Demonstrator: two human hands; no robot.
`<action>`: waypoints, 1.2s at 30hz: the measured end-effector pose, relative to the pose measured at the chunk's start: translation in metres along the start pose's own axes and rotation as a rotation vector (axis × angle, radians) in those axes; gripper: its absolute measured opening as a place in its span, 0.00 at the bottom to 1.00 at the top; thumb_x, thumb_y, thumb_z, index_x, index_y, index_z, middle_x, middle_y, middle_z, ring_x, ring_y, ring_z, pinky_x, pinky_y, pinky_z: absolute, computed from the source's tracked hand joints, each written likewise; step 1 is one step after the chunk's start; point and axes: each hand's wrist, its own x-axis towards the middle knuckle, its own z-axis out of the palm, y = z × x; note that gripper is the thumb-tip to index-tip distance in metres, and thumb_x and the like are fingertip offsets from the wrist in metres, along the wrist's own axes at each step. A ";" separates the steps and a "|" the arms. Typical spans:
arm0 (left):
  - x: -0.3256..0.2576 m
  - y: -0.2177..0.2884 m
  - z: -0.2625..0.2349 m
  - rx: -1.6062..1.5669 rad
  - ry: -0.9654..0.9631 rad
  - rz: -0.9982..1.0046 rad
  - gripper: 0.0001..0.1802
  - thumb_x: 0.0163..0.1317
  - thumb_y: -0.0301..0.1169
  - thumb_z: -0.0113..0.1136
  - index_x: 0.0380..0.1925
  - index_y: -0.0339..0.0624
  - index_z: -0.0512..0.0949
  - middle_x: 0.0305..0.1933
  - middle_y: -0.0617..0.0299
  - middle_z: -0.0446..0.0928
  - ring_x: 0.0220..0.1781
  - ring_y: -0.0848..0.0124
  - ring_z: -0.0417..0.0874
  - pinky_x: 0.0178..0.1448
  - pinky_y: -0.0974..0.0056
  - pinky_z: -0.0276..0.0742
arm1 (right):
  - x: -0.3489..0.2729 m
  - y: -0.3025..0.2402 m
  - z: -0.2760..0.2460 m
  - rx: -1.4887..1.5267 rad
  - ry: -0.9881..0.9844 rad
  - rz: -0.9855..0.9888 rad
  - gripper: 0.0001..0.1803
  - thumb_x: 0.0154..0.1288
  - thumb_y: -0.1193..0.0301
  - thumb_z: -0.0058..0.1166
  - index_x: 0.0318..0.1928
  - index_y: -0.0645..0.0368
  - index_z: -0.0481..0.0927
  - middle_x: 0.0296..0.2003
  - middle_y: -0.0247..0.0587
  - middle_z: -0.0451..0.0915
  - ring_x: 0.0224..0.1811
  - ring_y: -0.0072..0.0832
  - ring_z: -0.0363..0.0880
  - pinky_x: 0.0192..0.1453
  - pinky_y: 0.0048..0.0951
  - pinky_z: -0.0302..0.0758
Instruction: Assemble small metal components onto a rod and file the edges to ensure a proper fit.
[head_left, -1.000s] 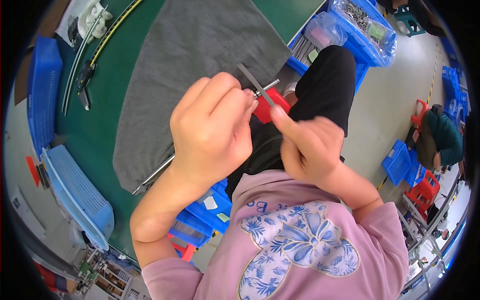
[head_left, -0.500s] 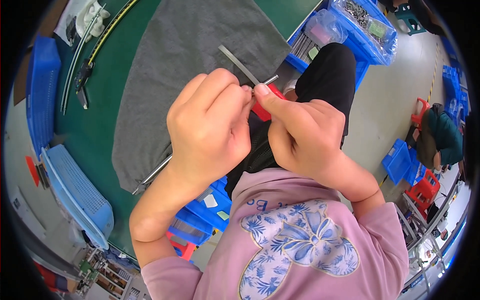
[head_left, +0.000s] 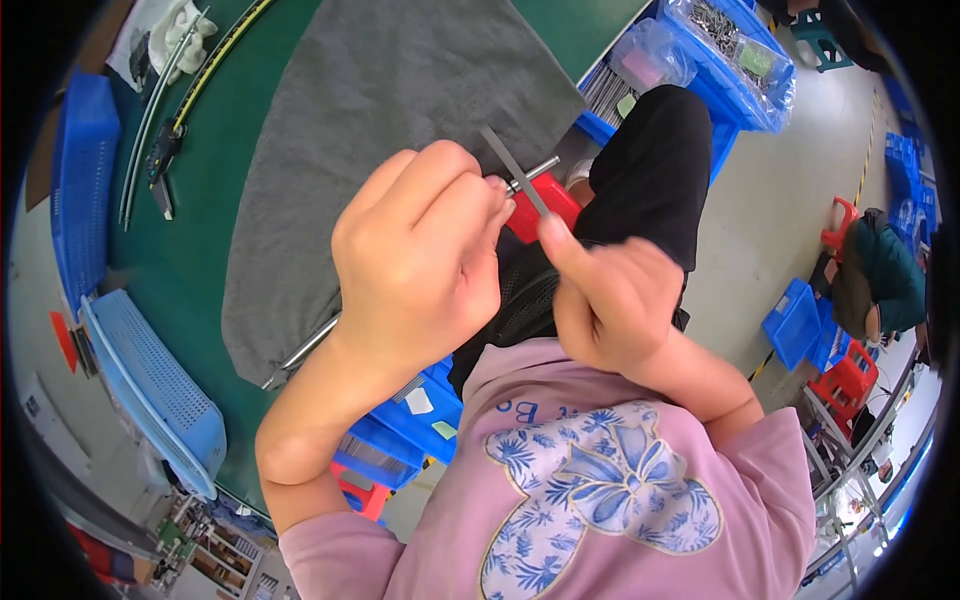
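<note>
My left hand (head_left: pixel 415 260) is closed around a thin metal rod (head_left: pixel 543 168), whose bright end juts out to the right past my fingertips. My right hand (head_left: pixel 620 300), thumb laid along the top, grips a narrow flat file (head_left: pixel 508 160). The grey blade crosses the rod just beyond my left fingers; whether the two touch is hard to tell. By my left forearm another stretch of metal rod (head_left: pixel 305 348) shows over the cloth's edge; my hand and wrist hide whether it is the same piece. A grey cloth (head_left: pixel 370 90) lies beneath on the green table (head_left: pixel 200 255).
Calipers (head_left: pixel 164 165), long thin rods (head_left: pixel 150 130) and a yellow-black strip (head_left: pixel 215 65) lie at the left. Blue baskets (head_left: pixel 165 390) line the left edge. Blue bins (head_left: pixel 735 65) with metal parts stand at upper right. A red stool (head_left: pixel 545 205) shows below. Another person (head_left: pixel 885 270) is far right.
My right hand has drawn down and to the right, bringing the file with it, so more of the rod's end shows. My left hand and the rod have barely moved.
</note>
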 end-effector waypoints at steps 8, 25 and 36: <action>0.001 0.000 0.000 -0.019 0.004 -0.009 0.11 0.37 0.17 0.65 0.21 0.38 0.74 0.25 0.60 0.70 0.24 0.62 0.72 0.26 0.62 0.68 | -0.018 0.010 0.014 0.020 0.031 -0.014 0.27 0.39 0.89 0.52 0.47 0.70 0.81 0.14 0.31 0.65 0.11 0.25 0.61 0.18 0.26 0.57; 0.001 -0.001 0.000 -0.002 0.010 -0.029 0.10 0.38 0.17 0.65 0.20 0.38 0.74 0.24 0.60 0.70 0.23 0.61 0.72 0.25 0.62 0.67 | -0.016 0.031 0.040 -0.066 0.188 -0.187 0.28 0.34 0.81 0.55 0.45 0.65 0.83 0.14 0.29 0.64 0.12 0.22 0.63 0.18 0.24 0.59; 0.000 -0.001 -0.003 -0.001 -0.007 -0.036 0.11 0.39 0.16 0.66 0.20 0.37 0.73 0.23 0.59 0.70 0.22 0.61 0.72 0.25 0.62 0.67 | -0.044 0.045 0.004 -0.083 0.152 -0.238 0.28 0.34 0.82 0.58 0.45 0.63 0.83 0.13 0.26 0.55 0.12 0.19 0.56 0.18 0.23 0.55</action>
